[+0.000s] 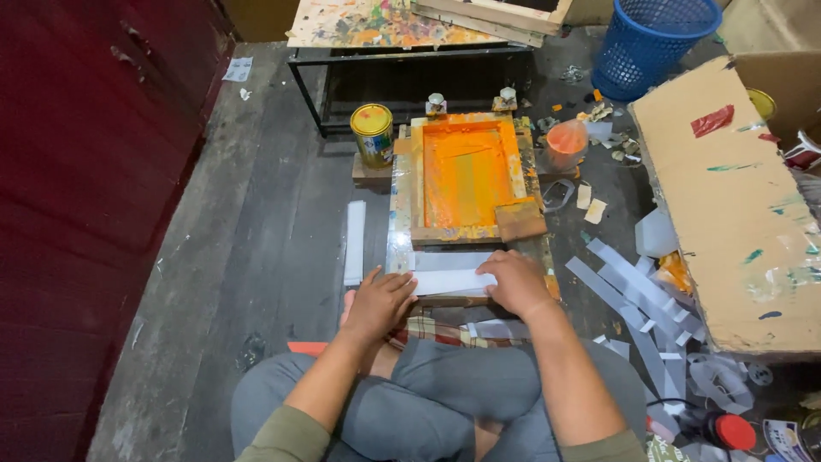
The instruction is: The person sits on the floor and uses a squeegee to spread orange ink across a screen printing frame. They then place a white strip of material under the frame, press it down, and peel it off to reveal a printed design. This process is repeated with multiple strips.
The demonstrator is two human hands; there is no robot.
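on the floor, in front of the crossed legs, both hands are pressing down on a white paper strip (451,281) lying across the near end of the printing board, just below the orange screen frame (466,175). left hand (376,301) is resting flat on the strip's left end, fingers spread and open, not gripping. right hand (517,281) is covering the right end, fingers curled loosely over the paper edge; cannot tell if it is pinching it. the screen is already flooded with orange ink, a squeegee block (520,220) sitting at its near right corner, so inking looks done and the strip looks to be in placing stage, not yet printed as far as visible. another blank strip (355,242) is lying left of the board; a pile of cut strips (637,295) is lying to the right. yellow paint can (373,133) is standing by the frame's far left corner. surface is dark worn floorboards, littered with scraps; blue basket (654,34), paint-stained cardboard box (727,205), red wall (85,171) at left.
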